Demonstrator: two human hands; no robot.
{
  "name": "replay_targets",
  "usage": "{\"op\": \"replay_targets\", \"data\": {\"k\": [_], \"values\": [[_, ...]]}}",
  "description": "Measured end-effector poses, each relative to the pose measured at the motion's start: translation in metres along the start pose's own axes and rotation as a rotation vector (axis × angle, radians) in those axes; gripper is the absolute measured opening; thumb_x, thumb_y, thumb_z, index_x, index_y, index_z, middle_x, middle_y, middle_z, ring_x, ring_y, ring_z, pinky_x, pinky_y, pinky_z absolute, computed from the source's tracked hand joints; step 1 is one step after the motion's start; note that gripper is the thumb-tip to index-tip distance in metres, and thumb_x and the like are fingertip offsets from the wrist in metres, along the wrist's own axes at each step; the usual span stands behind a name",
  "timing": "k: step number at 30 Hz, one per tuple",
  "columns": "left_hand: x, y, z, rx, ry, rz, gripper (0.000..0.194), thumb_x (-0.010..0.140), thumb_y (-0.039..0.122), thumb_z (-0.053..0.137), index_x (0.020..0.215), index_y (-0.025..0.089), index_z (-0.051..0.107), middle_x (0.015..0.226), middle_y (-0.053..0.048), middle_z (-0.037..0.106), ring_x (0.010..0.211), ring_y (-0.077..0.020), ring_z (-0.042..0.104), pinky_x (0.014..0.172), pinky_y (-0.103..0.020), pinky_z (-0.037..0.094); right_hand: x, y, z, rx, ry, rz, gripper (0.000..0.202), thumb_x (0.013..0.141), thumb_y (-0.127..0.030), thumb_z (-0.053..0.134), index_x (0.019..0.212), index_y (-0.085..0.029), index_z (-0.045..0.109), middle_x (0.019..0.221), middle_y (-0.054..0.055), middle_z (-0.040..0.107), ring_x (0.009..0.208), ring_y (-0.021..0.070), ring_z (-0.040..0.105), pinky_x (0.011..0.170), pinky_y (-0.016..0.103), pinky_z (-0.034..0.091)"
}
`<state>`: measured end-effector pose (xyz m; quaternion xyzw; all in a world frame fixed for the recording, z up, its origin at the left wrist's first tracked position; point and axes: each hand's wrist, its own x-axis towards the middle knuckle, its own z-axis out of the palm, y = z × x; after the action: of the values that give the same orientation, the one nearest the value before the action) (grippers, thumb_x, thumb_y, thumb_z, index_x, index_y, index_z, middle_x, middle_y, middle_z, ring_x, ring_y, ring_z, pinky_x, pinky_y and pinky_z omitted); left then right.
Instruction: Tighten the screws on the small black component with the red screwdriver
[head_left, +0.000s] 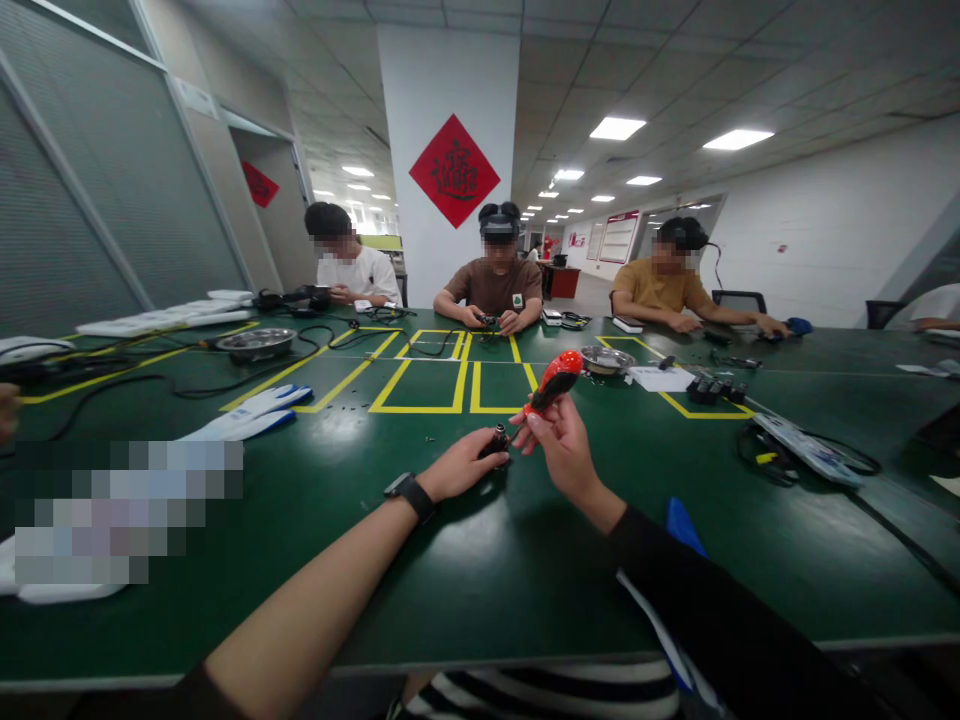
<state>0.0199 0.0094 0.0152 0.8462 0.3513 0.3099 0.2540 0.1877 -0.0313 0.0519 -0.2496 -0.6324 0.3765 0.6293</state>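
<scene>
My right hand (pixel 564 440) is closed around a red and black screwdriver (pixel 556 380), its handle tilted up and its shaft slanting down to the left. My left hand (pixel 463 462) grips a small dark cylindrical part (pixel 498 440) with a shiny metal ring at its top, low over the green table (pixel 435 560). The screwdriver's tip is close to this part; whether it touches, I cannot tell. A watch with a dark band (pixel 411 496) sits on my left wrist.
Blue-and-white gloves (pixel 255 412) lie at left. Metal bowls (pixel 256 342) (pixel 606 360), black blocks (pixel 716 390), a power strip (pixel 806 448) and cables spread around. Yellow tape (pixel 416 410) marks the table. Three people sit across, one handling a small dark object (pixel 489 322).
</scene>
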Motion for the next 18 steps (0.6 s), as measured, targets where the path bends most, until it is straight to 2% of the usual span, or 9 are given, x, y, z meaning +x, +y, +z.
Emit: {"op": "replay_targets", "data": {"k": [6,18], "values": [[-0.0013,0.0002,0.0021,0.025,0.028,-0.021,0.023,0.081,0.036,0.051,0.092,0.015,0.056,0.089,-0.004,0.058,0.079,-0.0179,0.051,0.077,-0.03,0.042,-0.0046,-0.0009,0.0038,-0.044,0.005,-0.031,0.022,0.082,-0.032,0.054,0.098,-0.022,0.043,0.082,0.0,0.062,0.054,0.0086,0.057,0.047,0.021,0.047],[-0.0019,-0.0031,0.0014,0.039,0.022,0.042,0.027,0.078,0.033,0.056,0.098,0.015,0.056,0.093,-0.005,0.059,0.083,-0.019,0.052,0.079,-0.031,0.041,-0.006,-0.0003,0.0044,-0.054,-0.016,-0.027,0.021,0.082,-0.031,0.054,0.099,-0.022,0.044,0.084,0.001,0.063,0.055,0.0092,0.058,0.048,0.021,0.047]]}}
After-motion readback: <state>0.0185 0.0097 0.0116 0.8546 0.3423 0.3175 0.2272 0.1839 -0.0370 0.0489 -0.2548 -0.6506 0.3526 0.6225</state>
